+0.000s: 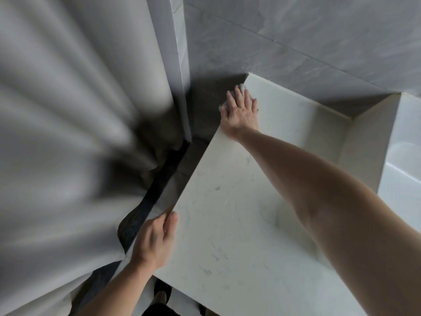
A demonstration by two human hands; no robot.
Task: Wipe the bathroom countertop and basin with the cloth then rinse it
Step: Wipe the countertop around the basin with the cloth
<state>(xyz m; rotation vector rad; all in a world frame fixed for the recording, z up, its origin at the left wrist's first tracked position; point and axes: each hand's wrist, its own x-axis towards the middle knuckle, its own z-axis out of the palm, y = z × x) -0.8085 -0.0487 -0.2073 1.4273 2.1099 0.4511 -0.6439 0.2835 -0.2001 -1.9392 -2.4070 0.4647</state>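
Observation:
A pale marble-like countertop [230, 224] fills the middle of the view. My right hand [241, 110] lies flat at its far left corner, pressing a whitish cloth [243, 88] that pokes out past the fingertips and beside the thumb. My left hand [157, 238] rests on the countertop's left edge near the front, thumb on top, fingers curled over the side. The white basin [405, 160] shows at the right, only partly in view.
A grey shower curtain [68, 133] hangs close on the left. A grey tiled wall [307, 37] runs behind the counter, with a low cream upstand [296, 103] along its back. A dark gap and floor [159, 179] lie between curtain and counter.

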